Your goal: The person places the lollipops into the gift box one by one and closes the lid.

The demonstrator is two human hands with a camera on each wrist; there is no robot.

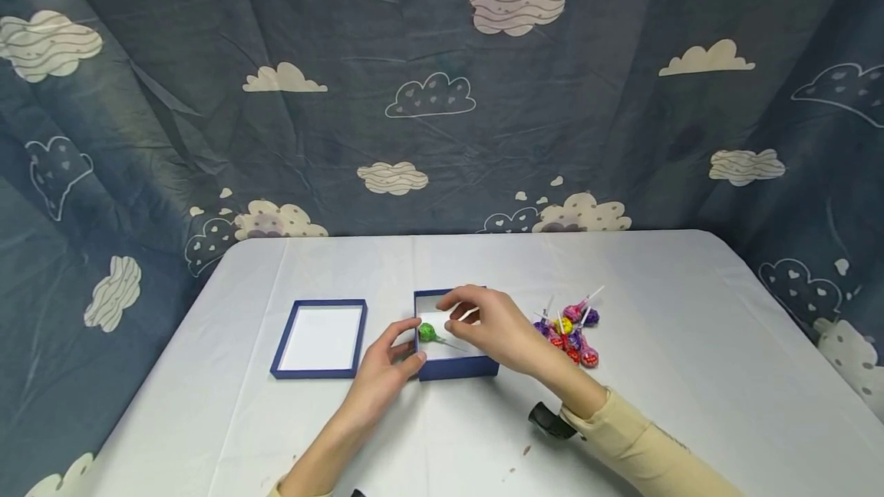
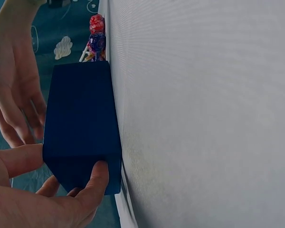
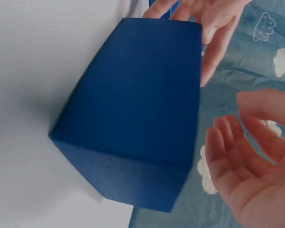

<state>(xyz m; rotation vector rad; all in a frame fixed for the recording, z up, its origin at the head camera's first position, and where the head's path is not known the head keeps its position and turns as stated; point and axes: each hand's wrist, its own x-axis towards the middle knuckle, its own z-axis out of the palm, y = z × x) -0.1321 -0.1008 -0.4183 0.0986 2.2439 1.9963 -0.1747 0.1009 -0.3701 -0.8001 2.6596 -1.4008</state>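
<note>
A blue box [image 1: 459, 368] with a white inside stands on the table. Inside it, near the left wall, lies a green lollipop [image 1: 427, 332], its white stick pointing right. My left hand [image 1: 387, 363] grips the box at its left side, index finger at the rim and thumb by the front corner; the left wrist view shows the thumb against the blue wall. Over the box's right part hovers my right hand [image 1: 490, 328], fingers loosely bent and apart from the thumb. In the right wrist view that hand [image 3: 256, 166] holds nothing and is beside the box.
Left of the box lies a blue-edged lid [image 1: 318, 374], white inside facing up. Several wrapped lollipops [image 1: 569, 336] in red, purple, pink and yellow are piled on the right. A white cloth [image 1: 173, 420] covers the table; a dark cloud-patterned curtain [image 1: 428, 152] hangs behind.
</note>
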